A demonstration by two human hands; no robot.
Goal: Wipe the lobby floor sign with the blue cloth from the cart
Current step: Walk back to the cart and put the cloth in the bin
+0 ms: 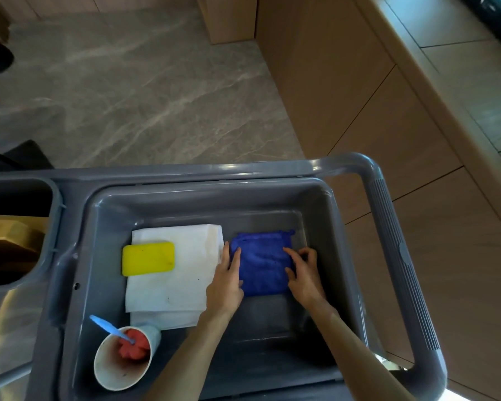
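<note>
A folded blue cloth (262,263) lies flat on the bottom of the grey cart tray (209,198), toward its right side. My left hand (226,280) rests on the cloth's left edge with fingers spread and its thumb on the near corner. My right hand (304,274) touches the cloth's right edge, fingers apart and slightly curled. Neither hand has lifted the cloth. No floor sign is in view.
A white folded cloth (171,279) with a yellow sponge (148,258) on it lies left of the blue cloth. A paper cup (125,358) with red contents and a blue spoon lies tipped at the tray's near left. The cart handle (399,256) curves along the right. A wooden counter stands beyond.
</note>
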